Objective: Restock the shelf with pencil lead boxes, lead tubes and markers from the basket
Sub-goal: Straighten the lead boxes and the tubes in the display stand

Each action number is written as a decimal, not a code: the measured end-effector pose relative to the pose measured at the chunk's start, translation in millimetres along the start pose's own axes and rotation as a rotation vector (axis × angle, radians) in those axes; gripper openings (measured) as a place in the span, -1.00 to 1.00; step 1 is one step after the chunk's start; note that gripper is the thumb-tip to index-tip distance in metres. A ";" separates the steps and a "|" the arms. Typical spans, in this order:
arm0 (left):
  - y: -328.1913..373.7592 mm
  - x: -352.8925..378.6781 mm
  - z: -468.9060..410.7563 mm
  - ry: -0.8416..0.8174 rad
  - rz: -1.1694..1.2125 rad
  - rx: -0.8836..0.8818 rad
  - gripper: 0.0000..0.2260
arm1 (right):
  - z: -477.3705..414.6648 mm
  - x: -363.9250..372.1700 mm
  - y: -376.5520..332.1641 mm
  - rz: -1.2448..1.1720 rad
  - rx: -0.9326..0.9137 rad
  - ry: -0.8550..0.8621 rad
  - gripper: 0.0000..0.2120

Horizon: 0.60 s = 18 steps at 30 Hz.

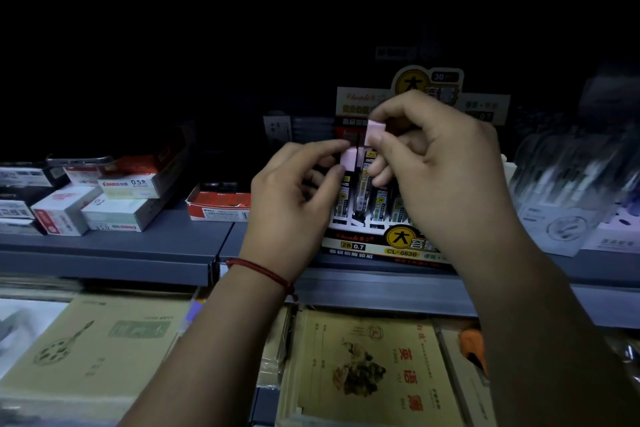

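Both hands are raised over a black-and-yellow display box (381, 246) of lead tubes on the grey shelf (138, 246). My left hand (294, 191) pinches the pink cap of one lead tube (348, 158) between thumb and forefinger. My right hand (440, 163) pinches the pink cap of another lead tube (375, 130), held slightly higher. Both tubes hang down toward the rows of tubes standing in the box. The lower ends of the two held tubes blend in with the tubes behind them. A red thread bracelet circles my left wrist.
White pencil lead boxes (121, 211) are stacked at the shelf's left, beside an open red tray (218, 208). Clear packs of pens (571, 191) stand to the right. Tan exercise books (374, 367) lie on the lower tier. The shelf back is dark.
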<state>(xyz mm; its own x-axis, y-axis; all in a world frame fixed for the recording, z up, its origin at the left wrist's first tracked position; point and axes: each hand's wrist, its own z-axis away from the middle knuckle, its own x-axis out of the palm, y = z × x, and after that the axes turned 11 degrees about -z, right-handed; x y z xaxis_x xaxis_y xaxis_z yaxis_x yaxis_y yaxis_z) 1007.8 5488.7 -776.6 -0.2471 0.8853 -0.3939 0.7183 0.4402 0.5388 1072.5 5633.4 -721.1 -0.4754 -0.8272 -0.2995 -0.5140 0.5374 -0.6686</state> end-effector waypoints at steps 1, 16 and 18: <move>0.4 0.3 0.0 -0.007 0.008 -0.007 -0.77 | 0.2 0.4 -0.6 -0.011 -0.002 -0.004 -0.92; 0.0 0.7 3.9 -0.030 0.035 -0.029 -0.74 | 0.0 -7.7 3.5 -0.056 0.010 -0.009 -0.94; -0.1 0.9 3.9 -0.028 0.033 -0.026 -0.73 | -0.2 -6.1 5.3 -0.041 -0.001 -0.009 -0.94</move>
<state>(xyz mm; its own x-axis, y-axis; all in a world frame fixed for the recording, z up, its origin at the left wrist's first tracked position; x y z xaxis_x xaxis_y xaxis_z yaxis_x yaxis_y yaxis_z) 1010.0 5488.9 -779.9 -0.2046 0.8951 -0.3961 0.7084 0.4146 0.5711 1072.5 5641.3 -722.7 -0.4475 -0.8500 -0.2781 -0.5338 0.5034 -0.6795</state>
